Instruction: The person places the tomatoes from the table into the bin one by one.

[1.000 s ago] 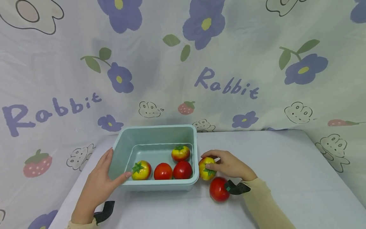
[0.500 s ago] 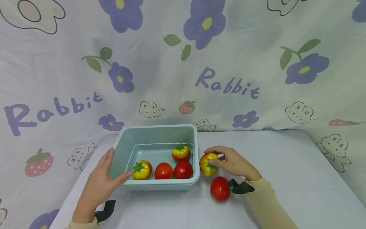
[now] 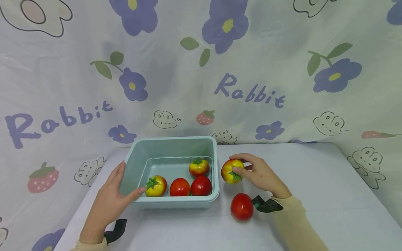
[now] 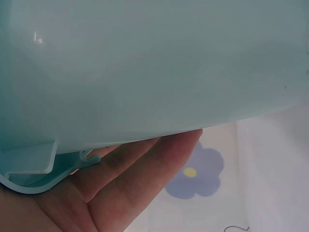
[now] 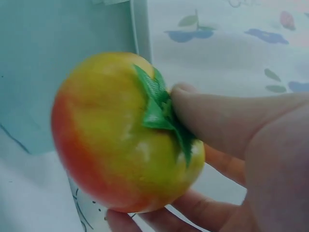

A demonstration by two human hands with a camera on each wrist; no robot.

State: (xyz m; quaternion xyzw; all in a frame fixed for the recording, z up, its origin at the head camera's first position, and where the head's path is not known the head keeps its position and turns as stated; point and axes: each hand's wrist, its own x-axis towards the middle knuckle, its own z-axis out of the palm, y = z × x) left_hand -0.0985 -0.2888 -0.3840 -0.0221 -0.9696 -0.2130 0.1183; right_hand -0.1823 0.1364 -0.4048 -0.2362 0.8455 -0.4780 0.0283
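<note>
A pale blue-green plastic bin (image 3: 174, 199) stands on the table with two yellow-red tomatoes and two red tomatoes inside. At its front left corner, my left hand (image 3: 106, 202) holds the wall. The thumb lies over the rim and the fingers (image 4: 140, 179) run along the outside under the rim. My right hand (image 3: 262, 174) grips a yellow-red tomato (image 3: 231, 171) with a green leafy top, just right of the bin. In the right wrist view the thumb presses beside the leaves of this tomato (image 5: 120, 130), fingers curled beneath. Below that hand, a red tomato (image 3: 242, 207) lies on the table.
The white-covered table (image 3: 314, 191) extends to the right of the bin. A hanging cloth (image 3: 176, 83) printed with flowers and rabbits rises behind the table and along its sides. Black straps (image 3: 116, 232) sit on both wrists.
My right hand has moved up and slightly right with the yellow-red tomato, away from the red one on the table. The left hand and bin stay in place.
</note>
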